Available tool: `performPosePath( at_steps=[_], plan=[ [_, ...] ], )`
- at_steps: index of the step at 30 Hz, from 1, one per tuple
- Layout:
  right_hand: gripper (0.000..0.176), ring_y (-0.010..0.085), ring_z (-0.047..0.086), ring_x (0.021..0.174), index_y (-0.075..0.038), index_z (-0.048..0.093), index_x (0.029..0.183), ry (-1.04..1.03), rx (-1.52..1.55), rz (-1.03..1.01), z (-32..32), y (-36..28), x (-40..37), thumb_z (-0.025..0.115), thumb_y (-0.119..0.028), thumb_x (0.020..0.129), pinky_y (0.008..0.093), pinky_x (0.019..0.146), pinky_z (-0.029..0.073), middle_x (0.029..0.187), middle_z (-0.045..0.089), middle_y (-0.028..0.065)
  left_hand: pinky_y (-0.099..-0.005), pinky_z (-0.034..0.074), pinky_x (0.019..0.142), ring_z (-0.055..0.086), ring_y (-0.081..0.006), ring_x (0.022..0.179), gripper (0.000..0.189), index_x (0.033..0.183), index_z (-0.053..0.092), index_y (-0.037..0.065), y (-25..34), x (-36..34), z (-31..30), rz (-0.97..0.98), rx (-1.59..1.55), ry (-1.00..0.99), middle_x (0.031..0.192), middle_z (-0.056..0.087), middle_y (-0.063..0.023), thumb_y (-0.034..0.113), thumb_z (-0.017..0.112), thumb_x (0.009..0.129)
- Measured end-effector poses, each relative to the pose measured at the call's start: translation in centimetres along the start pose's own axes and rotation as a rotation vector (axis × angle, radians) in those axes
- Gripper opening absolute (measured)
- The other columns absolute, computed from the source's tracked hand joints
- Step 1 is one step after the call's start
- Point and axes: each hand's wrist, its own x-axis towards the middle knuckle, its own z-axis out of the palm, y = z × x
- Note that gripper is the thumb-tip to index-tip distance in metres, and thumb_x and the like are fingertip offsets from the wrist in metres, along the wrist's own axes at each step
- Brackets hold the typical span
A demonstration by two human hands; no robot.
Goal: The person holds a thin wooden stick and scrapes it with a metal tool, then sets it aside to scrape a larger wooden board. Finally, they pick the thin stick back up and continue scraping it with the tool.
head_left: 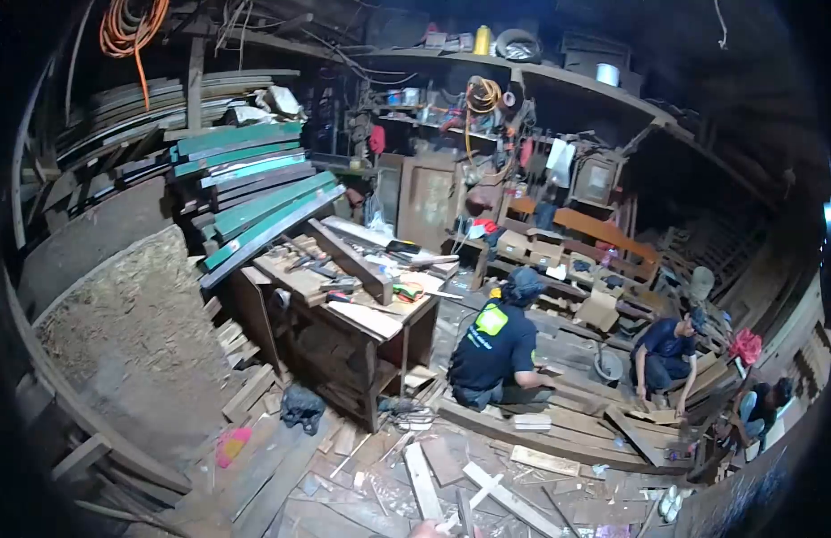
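Board (422, 481) before the workbench (422, 339)

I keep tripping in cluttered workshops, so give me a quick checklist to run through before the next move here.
1. Grip: cannot tell; only a little of one hand shows, at the bottom edge.
2. Other hand clear: cannot tell; it is out of view.
3. Clear footing: not ok; loose boards and scraps lie all about.
4. Nearest co-worker clear of the visible hand: ok; low down and apart from it, back turned.
5. Free space on the workbench: not ok; tools and wood crowd its top.
6. Stacked green boards secure: cannot tell; no fastening is visible.
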Motion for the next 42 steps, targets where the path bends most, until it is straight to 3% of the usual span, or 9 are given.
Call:
performPosePath(
  at_steps=[4,6,16,25,34,35,39,40,42],
  plan=[
    [0.047,0.0408,0.064,0.095,-0.002,0.065,0.11,-0.148,0.158,0.198,-3.6,-2.8,0.2,0.047,-0.043,0.095,0.0444,0.082,0.048,0.097,0.066,0.028,-0.0364,0.052,0.075,0.063,-0.0234,0.086,0.053,0.116,0.059,0.004,-6.8,7.1,4.9,0.481,0.12,0.553,0.093,0.065,-0.0126,0.031,0.075,0.073],
    [0.051,0.0398,0.064,0.097,-0.002,0.065,0.111,-0.234,0.155,0.347,-4.7,-0.2,0.4,0.045,-0.046,0.096,0.0445,0.083,0.048,0.098,0.066,0.0272,-0.0373,0.053,0.074,0.068,-0.0276,0.087,0.036,0.111,0.066,0.011,-2.7,5.1,3.0,0.022,0.27,0.192,0.094,0.07,-0.0148,0.027,0.064,0.079],
    [0.054,0.0432,0.055,0.112,-0.001,0.063,0.113,-0.123,-0.172,0.085,-5.3,31.9,8.4,0.044,-0.048,0.094,0.0483,0.094,0.042,0.114,0.061,0.0265,-0.0311,0.053,0.057,0.067,-0.0174,0.059,0.026,0.073,0.07,0.004,-1.4,20.8,15.6,-0.125,0.273,0.159,0.065,0.068,-0.0083,0.03,0.067,0.073],
    [0.063,0.0432,0.061,0.101,0.002,0.068,0.101,-0.212,0.168,0.184,-28.9,25.2,14.7,0.041,-0.054,0.095,0.0457,0.088,0.046,0.1,0.066,0.0281,-0.0437,0.052,0.079,0.066,-0.0373,0.089,0.036,0.1,0.065,0.003,9.3,22.5,26.1,0.061,0.366,0.214,0.094,0.068,-0.0205,0.031,0.064,0.078],
    [0.055,0.0483,0.061,0.088,-0.003,0.053,0.129,-0.311,-0.431,0.052,-38.2,18.7,16.2,0.045,-0.046,0.095,0.0512,0.077,0.048,0.105,0.061,0.0326,-0.0411,0.05,0.083,0.064,-0.034,0.097,0.044,0.113,0.059,0.005,10.6,27.1,28.9,0.027,0.404,0.142,0.105,0.065,-0.0207,0.034,0.063,0.081],
    [0.06,0.0472,0.062,0.086,-0.002,0.05,0.131,-0.331,-0.156,0.421,-39.2,17.9,17.7,0.046,-0.049,0.093,0.0506,0.073,0.049,0.108,0.06,0.032,-0.0412,0.05,0.083,0.064,-0.034,0.097,0.044,0.113,0.059,0.005,11.3,28.3,29.4,0.044,0.402,0.111,0.105,0.065,-0.0206,0.034,0.063,0.081],
    [0.071,0.0451,0.064,0.087,-0.004,0.051,0.131,0.144,-0.433,0.148,-38.2,21.7,18.2,0.039,-0.061,0.091,0.0523,0.077,0.05,0.103,0.062,0.0314,-0.0415,0.05,0.084,0.063,-0.035,0.097,0.042,0.112,0.059,0.004,15.7,33.3,30.6,0.203,0.451,0.006,0.104,0.065,-0.021,0.031,0.064,0.08],
    [0.074,0.0381,0.066,0.091,-0.006,0.052,0.133,-0.381,-0.454,0.614,-37.9,24.5,20.1,0.042,-0.065,0.089,0.0483,0.087,0.049,0.095,0.064,0.0336,-0.0417,0.05,0.083,0.063,-0.0359,0.096,0.041,0.111,0.058,0.004,18.3,33.6,30.4,0.265,0.485,-0.013,0.101,0.065,-0.0216,0.028,0.066,0.079],
    [0.035,0.0449,0.064,0.073,-0.004,0.069,0.098,0.328,-0.21,0.605,-35.2,29.6,19.7,0.053,-0.035,0.091,0.0529,0.07,0.05,0.073,0.064,0.0269,-0.0454,0.05,0.075,0.063,-0.0398,0.088,0.033,0.099,0.059,0.001,21.3,36.6,30.7,0.214,0.481,-0.095,0.091,0.065,-0.0231,0.024,0.065,0.077]
  ],
)
